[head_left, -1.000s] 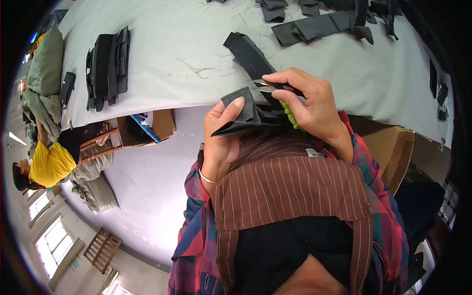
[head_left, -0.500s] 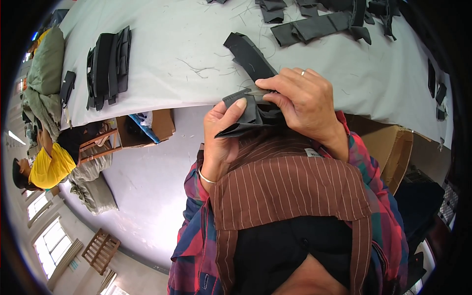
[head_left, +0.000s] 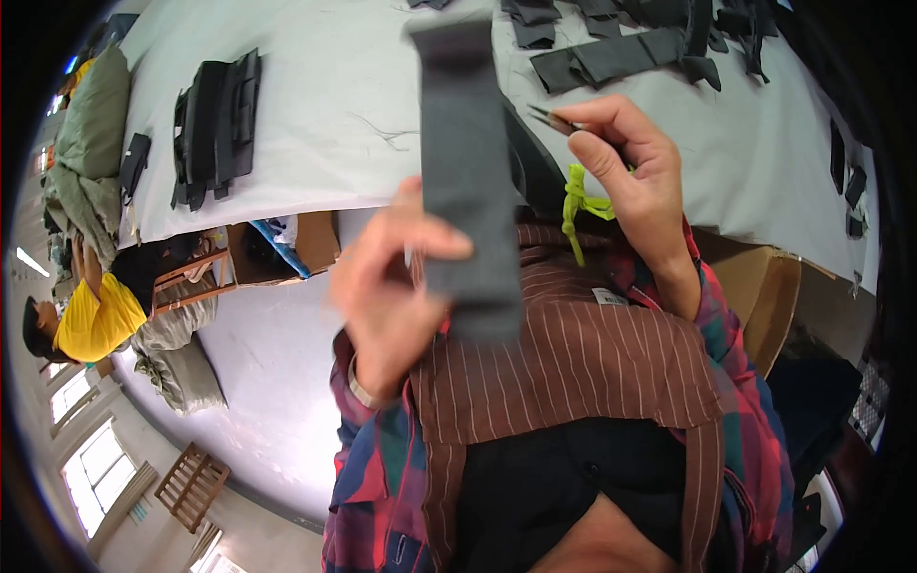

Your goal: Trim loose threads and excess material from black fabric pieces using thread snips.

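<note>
Under the table, a box holds a blue strip while, fingers closed, the left hand clasps dark cloth and the right hand pinches snips

Gripping a blurred grey fabric strip in the fingers of the left hand. Holding a slim pointed tool in the right hand, with bright green ribbon hanging near the palm. Seen on the pale tabletop: stacked dark strips at left, loose threads, more dark pieces (partly overlapping) at upper right.
</note>
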`<move>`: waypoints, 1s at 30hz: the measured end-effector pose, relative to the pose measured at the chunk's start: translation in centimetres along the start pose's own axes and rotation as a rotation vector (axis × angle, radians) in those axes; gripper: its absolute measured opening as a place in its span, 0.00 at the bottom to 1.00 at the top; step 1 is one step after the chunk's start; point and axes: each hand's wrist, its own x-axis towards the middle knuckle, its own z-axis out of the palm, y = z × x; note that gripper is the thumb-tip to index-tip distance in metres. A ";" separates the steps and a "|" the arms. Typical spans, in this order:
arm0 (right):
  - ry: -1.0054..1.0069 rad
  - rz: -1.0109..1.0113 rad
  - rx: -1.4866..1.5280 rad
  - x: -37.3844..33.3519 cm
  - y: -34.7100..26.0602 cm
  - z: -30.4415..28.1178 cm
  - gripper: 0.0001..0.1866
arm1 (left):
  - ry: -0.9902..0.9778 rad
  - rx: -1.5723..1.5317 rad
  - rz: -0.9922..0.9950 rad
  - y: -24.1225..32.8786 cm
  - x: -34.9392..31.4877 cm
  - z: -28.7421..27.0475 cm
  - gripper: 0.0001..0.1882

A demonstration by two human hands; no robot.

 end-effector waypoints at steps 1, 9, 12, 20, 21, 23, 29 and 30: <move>-0.011 -0.017 0.011 -0.1 0.0 0.3 0.08 | -0.004 0.162 -0.063 -2.0 0.4 -0.3 0.10; -0.312 0.058 -0.212 -1.5 0.8 0.5 0.10 | 0.125 -0.251 -0.217 -7.5 -1.2 1.6 0.12; -0.340 -0.178 -0.475 -1.2 1.0 1.1 0.10 | 0.182 -0.337 -0.227 -8.5 -1.3 1.4 0.13; -0.370 -0.107 -0.452 -1.6 1.9 0.8 0.08 | 0.211 -0.326 -0.218 -9.2 -1.5 1.3 0.14; -0.351 -0.028 -0.377 -1.6 1.8 0.7 0.08 | 0.217 -0.331 -0.218 -9.1 -1.5 1.4 0.14; -0.333 -0.018 -0.331 -1.5 1.6 1.0 0.08 | 0.224 -0.302 -0.209 -9.1 -1.4 1.5 0.14; -0.406 -0.169 -0.458 -1.1 2.2 2.0 0.06 | 0.190 -0.301 -0.185 -8.9 -1.1 1.9 0.15; -0.386 -0.029 -0.309 -1.2 2.2 1.7 0.05 | 0.194 -0.308 -0.197 -8.7 -1.1 2.0 0.16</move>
